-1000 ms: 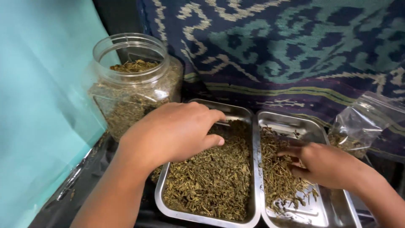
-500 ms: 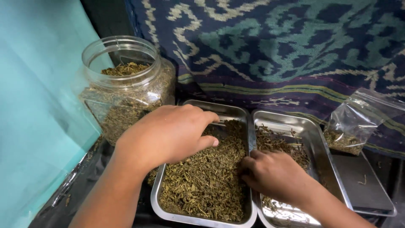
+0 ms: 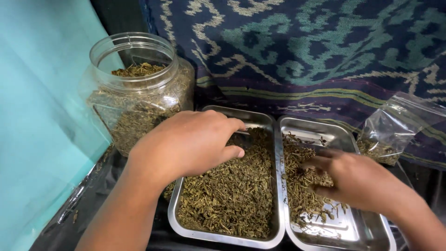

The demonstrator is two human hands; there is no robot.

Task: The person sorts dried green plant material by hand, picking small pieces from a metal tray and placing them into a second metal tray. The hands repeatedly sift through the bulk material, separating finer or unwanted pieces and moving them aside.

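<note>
Two steel trays sit side by side. The left tray (image 3: 274, 176) is nearly full of dried green-brown leaves (image 3: 232, 195). My left hand (image 3: 186, 144) rests palm down over its near-left part, fingers curled into the leaves. The right tray (image 3: 367, 232) holds a thinner layer of dried leaves (image 3: 297, 181), with bare metal at its near end. My right hand (image 3: 357, 179) hovers over that tray, fingers spread and touching the leaves; it looks blurred. I cannot tell whether either hand holds any leaves.
A wide clear plastic jar (image 3: 139, 88), lid off and partly filled with the same leaves, stands at the back left. A small clear plastic bag (image 3: 395, 125) with some leaves lies at the right. A patterned dark-blue cloth (image 3: 302, 51) hangs behind; a teal sheet (image 3: 37, 130) borders the left.
My right hand moved from the right tray to the divide between the trays, then back over the right tray. My left hand stayed on the left tray.
</note>
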